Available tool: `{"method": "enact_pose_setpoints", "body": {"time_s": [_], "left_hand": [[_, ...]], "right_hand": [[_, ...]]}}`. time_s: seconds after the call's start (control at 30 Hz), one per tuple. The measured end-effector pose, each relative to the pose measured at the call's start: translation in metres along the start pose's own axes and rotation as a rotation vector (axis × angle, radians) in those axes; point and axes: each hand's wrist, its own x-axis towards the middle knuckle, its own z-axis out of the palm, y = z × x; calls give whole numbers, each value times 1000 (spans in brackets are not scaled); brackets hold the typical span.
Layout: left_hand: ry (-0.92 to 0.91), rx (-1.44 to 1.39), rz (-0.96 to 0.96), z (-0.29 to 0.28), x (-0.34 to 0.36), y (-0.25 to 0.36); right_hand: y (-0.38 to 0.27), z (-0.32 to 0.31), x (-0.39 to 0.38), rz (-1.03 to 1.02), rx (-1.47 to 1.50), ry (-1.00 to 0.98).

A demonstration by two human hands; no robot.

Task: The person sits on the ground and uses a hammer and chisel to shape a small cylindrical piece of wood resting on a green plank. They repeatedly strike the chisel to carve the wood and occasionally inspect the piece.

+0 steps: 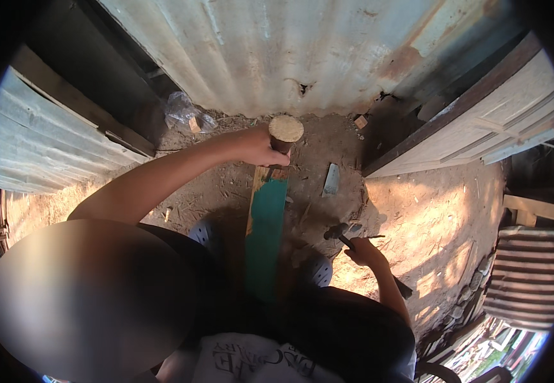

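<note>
My left hand [258, 148] is closed around a stout wooden tool handle [286, 129] with a flat, pale round top. It is held upright above the far end of a green-painted board [266, 220]. Beneath the hand, a narrow dark part reaches the board's end, where bare wood shows; the tool's exact kind is unclear. Off to the right of the board, my right hand [366, 253] grips a hammer [335, 231] by its handle, with the head pointing left. A thin dark piece sticks out beside those fingers. The board runs toward my body between my shoes.
A flat grey piece [332, 179] lies on the dirt floor right of the board. Corrugated metal sheet [258, 57] rises ahead, and a panelled wooden door [474, 124] leans in at the right. Clear plastic [187, 112] lies at the far left. Ribbed sheeting [529, 271] is at the right edge.
</note>
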Motion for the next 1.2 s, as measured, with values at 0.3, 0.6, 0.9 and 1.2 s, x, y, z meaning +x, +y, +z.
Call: {"method": "enact_pose_setpoints", "body": {"time_s": [0.3,0.6,0.9,1.2], "left_hand": [[-32,24,-74,4,12,-9],[-118,93,-212,-7,12,4],[-32,147,-92,-1,10,12],[-7,39,26,21,7,6]], "right_hand": [[-100,-166,-14,117,-38,156],[-215,-269,-33,-139,192,555],[-223,-249,-15,-221,415,629],[-211,-243,-19,-314,333,716]]}}
